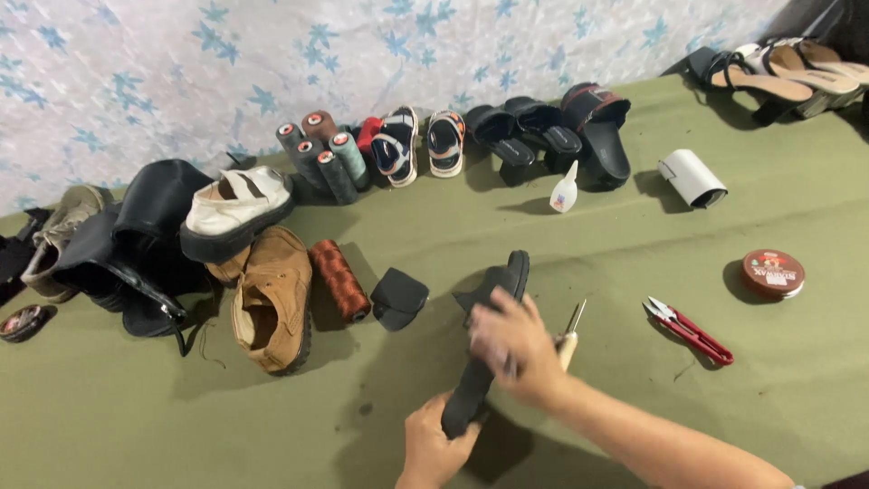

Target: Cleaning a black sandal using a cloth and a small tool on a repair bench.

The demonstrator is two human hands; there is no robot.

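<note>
Fingers [453, 433] of my left hand [433, 448] clamp the black sandal's [484, 344] heel steady; right hand [516, 344], gripping an awl [570, 337], rests on its strap.

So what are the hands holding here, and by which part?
The left hand grips the black sandal at its near end. The right hand rests on its middle and holds an awl by its handle.

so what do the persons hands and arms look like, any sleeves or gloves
Both are bare: no gloves on the left hand or the right hand, and no sleeve on the right forearm as far as the picture's edge. No rings, watch or bands can be made out; the right hand is blurred.
</note>
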